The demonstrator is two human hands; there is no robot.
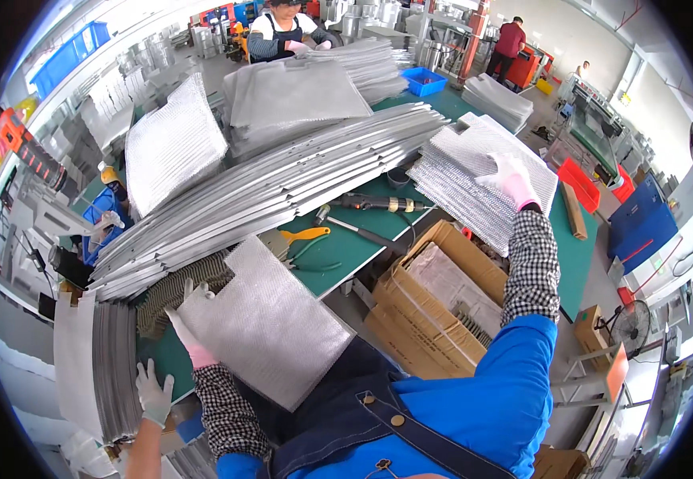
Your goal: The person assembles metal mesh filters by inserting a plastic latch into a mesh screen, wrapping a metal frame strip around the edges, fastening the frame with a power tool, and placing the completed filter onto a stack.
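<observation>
My left hand (189,326), in a white and pink glove, grips the left edge of a perforated metal sheet (270,327) with a notched upper corner. The sheet is tilted in front of my apron. Off to the right, my right hand (514,182), gloved alike, lies with fingers spread on the upper sheets of a stack of metal mesh sheets (462,180). A co-worker's gloved hand (155,393) is at lower left, beside a pile of thin metal sheets (115,367).
Long metal strips (282,180) lie across the green table (338,267). A power screwdriver (374,203), a hammer (354,227) and green-handled pliers (310,259) lie before them. An open cardboard box (418,311) stands at my front right. Another person (286,36) works across the table.
</observation>
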